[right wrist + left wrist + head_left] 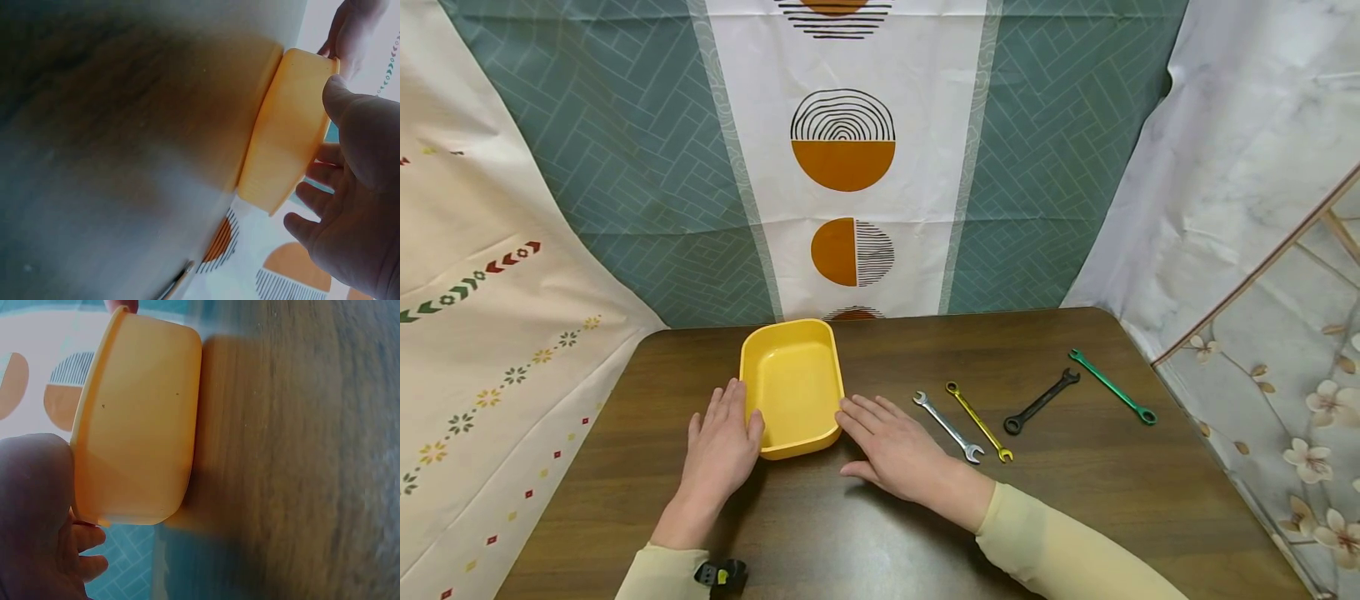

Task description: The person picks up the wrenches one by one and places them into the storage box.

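Observation:
A yellow rectangular plastic bin point(793, 392) stands upright on the table with nothing inside it. My left hand point(721, 446) lies along the bin's left side, fingers extended and thumb at the rim near the front corner. On the opposite side, my right hand point(898, 448) has its fingertips right at the rim, with the fingers straight and the thumb spread away. The bin's outer wall point(137, 419) shows close up in the left wrist view. From the right wrist, the bin point(287, 125) appears between both hands.
Right of the bin, several combination wrenches lie spread out: a silver wrench point(950, 427), a yellow wrench point(979, 422), a black wrench point(1042, 402) and a green wrench point(1112, 387). The brown wooden table point(865, 550) ends at a patterned curtain point(865, 200) behind.

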The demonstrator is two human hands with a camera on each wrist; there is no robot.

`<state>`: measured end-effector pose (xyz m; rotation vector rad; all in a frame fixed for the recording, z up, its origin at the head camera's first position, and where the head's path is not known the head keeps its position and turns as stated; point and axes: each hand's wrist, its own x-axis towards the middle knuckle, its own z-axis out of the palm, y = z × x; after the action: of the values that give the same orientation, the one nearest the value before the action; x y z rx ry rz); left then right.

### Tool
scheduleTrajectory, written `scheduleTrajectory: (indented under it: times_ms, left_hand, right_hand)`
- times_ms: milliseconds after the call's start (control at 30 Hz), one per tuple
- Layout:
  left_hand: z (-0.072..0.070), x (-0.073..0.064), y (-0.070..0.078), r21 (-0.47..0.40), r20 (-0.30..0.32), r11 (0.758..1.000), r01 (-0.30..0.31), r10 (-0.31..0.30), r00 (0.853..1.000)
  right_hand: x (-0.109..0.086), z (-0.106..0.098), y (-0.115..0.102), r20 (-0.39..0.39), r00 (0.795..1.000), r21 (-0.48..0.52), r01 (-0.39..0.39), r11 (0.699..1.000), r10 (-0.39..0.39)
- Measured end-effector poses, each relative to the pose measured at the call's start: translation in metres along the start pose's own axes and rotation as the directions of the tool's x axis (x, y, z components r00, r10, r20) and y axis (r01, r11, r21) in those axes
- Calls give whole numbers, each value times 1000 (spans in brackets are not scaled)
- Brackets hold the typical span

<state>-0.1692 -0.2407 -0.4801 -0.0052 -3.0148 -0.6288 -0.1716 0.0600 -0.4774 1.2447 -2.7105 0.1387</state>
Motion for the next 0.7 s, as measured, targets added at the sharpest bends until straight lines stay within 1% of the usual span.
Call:
scheduleTrajectory:
  times_ms: [467, 700]
  left_hand:
    - [4, 4, 9, -9, 19, 1000, -15, 15, 1000]
    - [6, 3, 14, -3, 23, 1000, -22, 22, 1000]
  right_hand:
    - [-11, -3, 5, -10, 1000, 25, -13, 1000, 14]
    - [-17, -5, 6, -13, 1000, 30, -18, 999, 18]
